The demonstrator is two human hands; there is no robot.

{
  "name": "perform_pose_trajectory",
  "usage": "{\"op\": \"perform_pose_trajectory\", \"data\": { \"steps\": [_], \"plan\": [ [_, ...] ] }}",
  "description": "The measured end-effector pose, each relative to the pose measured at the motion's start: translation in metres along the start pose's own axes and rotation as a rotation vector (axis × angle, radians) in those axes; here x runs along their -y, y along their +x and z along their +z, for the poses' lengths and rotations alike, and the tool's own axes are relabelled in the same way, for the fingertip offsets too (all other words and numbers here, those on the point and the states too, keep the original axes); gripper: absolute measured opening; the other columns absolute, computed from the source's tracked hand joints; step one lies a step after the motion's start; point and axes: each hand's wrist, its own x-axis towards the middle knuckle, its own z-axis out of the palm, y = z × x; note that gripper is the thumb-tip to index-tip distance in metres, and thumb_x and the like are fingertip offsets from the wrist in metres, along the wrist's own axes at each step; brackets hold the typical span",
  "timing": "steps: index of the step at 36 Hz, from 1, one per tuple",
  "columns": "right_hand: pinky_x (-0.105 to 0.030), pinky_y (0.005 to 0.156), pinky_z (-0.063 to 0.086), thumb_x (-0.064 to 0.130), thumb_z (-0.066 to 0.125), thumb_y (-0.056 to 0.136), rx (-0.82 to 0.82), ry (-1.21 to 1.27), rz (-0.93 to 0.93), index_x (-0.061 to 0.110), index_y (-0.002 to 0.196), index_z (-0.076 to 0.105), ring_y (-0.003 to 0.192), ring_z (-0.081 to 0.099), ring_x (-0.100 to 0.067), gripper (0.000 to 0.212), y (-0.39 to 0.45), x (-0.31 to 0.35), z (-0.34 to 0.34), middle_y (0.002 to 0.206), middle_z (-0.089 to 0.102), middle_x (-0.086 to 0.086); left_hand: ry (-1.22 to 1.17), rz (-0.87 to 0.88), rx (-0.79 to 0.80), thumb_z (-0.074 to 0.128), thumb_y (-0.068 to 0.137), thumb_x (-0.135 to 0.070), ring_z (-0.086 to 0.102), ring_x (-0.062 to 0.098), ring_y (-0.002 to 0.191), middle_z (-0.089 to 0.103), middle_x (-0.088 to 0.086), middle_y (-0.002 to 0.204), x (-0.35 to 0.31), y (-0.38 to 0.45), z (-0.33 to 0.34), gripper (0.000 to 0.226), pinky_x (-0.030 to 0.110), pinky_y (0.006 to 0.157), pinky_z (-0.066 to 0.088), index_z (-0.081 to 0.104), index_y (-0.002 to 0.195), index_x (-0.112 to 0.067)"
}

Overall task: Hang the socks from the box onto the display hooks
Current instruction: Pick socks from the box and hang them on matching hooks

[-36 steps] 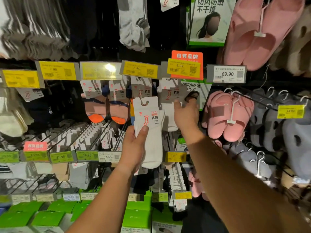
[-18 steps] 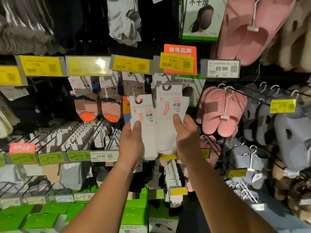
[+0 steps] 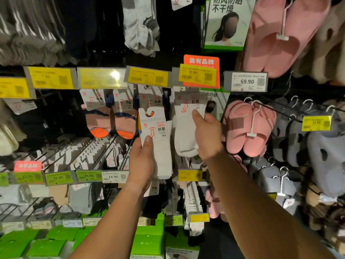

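Hands hold soft white carded socks.

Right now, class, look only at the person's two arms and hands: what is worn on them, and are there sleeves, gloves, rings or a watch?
Both forearms are bare, with no sleeves in view. The left hand and right hand wear no gloves; no ring, watch or bracelet shows on either.
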Motion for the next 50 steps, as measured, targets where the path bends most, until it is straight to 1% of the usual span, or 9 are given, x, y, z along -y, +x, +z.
{"op": "perform_pose_trajectory", "data": {
  "steps": [8, 17, 20, 24, 27, 35, 39, 45, 50],
  "plan": [
    [-0.035, 0.081, 0.048, 0.037, 0.060, 0.096, -0.040, -0.256, 0.080, 0.013, 0.099, 0.057, 0.093, 0.060, -0.030, 0.024, 0.046, -0.018, 0.021, 0.102, 0.065, -0.013, -0.020, 0.019, -0.042, 0.048, 0.106, -0.023, 0.068, 0.009, 0.110, 0.075, -0.007, 0.113, -0.003, 0.001, 0.001, 0.019, 0.032, 0.096, 0.050, 0.067, 0.112, -0.024],
    [-0.032, 0.088, 0.046, 0.051, 0.053, 0.095, -0.190, -0.418, -0.135, 0.018, 0.099, 0.053, 0.097, 0.055, -0.023, 0.033, -0.006, -0.031, 0.009, 0.101, 0.058, -0.003, -0.006, 0.002, 0.006, 0.047, 0.107, -0.027, 0.068, 0.016, 0.115, 0.074, -0.002, 0.119, -0.008, 0.000, 0.004, 0.025, 0.037, 0.099, 0.050, 0.066, 0.121, -0.020],
    [-0.022, 0.063, 0.042, 0.046, 0.043, 0.102, 0.063, -0.356, -0.055, 0.018, 0.094, 0.057, 0.077, 0.057, -0.017, 0.032, -0.058, -0.042, 0.015, 0.084, 0.060, 0.003, 0.117, 0.031, 0.055, 0.048, 0.105, -0.037, 0.070, 0.022, 0.109, 0.076, 0.000, 0.111, -0.003, -0.003, 0.015, 0.027, 0.045, 0.095, 0.053, 0.069, 0.112, -0.021],
    [0.001, 0.063, 0.037, 0.029, 0.047, 0.104, -0.031, -0.172, -0.069, 0.012, 0.115, 0.061, 0.081, 0.061, 0.009, 0.024, -0.073, -0.055, 0.010, 0.095, 0.063, 0.011, 0.398, 0.116, 0.172, 0.043, 0.100, -0.054, 0.067, 0.010, 0.106, 0.074, -0.008, 0.109, 0.000, -0.009, 0.034, 0.043, 0.042, 0.096, 0.052, 0.069, 0.112, -0.023],
    [-0.001, 0.064, 0.038, 0.022, 0.046, 0.104, -0.039, -0.186, -0.169, 0.009, 0.102, 0.056, 0.073, 0.059, 0.008, 0.016, -0.066, -0.050, -0.001, 0.089, 0.062, 0.013, 0.520, 0.220, 0.161, 0.040, 0.105, -0.048, 0.066, 0.013, 0.102, 0.072, -0.007, 0.106, -0.007, -0.010, 0.045, 0.038, 0.033, 0.085, 0.051, 0.067, 0.111, -0.021],
    [-0.019, 0.063, 0.037, 0.035, 0.045, 0.103, -0.066, -0.254, -0.332, 0.012, 0.095, 0.050, 0.068, 0.050, 0.002, 0.025, -0.049, -0.015, -0.003, 0.079, 0.051, 0.016, 0.417, 0.361, 0.100, 0.034, 0.100, -0.057, 0.067, 0.016, 0.088, 0.072, -0.003, 0.093, -0.030, 0.000, 0.067, 0.053, 0.048, 0.078, 0.053, 0.061, 0.103, -0.011],
    [0.001, 0.064, 0.036, 0.027, 0.047, 0.104, -0.047, -0.238, -0.298, 0.018, 0.097, 0.054, 0.074, 0.054, 0.022, 0.013, -0.036, -0.004, -0.004, 0.085, 0.057, 0.023, 0.406, 0.371, 0.105, 0.035, 0.099, -0.059, 0.067, 0.018, 0.090, 0.072, -0.004, 0.094, -0.038, 0.011, 0.074, 0.054, 0.049, 0.080, 0.053, 0.063, 0.102, -0.013],
    [-0.028, 0.075, 0.036, 0.042, 0.041, 0.104, -0.028, -0.346, -0.191, 0.015, 0.092, 0.054, 0.088, 0.056, -0.021, 0.031, -0.018, -0.003, -0.002, 0.086, 0.058, 0.001, 0.439, 0.251, 0.099, 0.038, 0.101, -0.055, 0.064, 0.020, 0.086, 0.070, -0.001, 0.088, -0.037, 0.023, 0.080, 0.048, 0.040, 0.076, 0.050, 0.065, 0.096, -0.015],
    [-0.030, 0.072, 0.030, 0.044, 0.039, 0.104, -0.022, -0.394, -0.128, 0.011, 0.092, 0.051, 0.087, 0.051, -0.026, 0.037, -0.014, -0.007, -0.001, 0.087, 0.055, -0.004, 0.450, 0.202, 0.073, 0.042, 0.105, -0.048, 0.054, 0.012, 0.069, 0.061, -0.004, 0.075, -0.031, 0.022, 0.080, 0.042, 0.030, 0.059, 0.035, 0.057, 0.081, -0.017]
  ]
}}
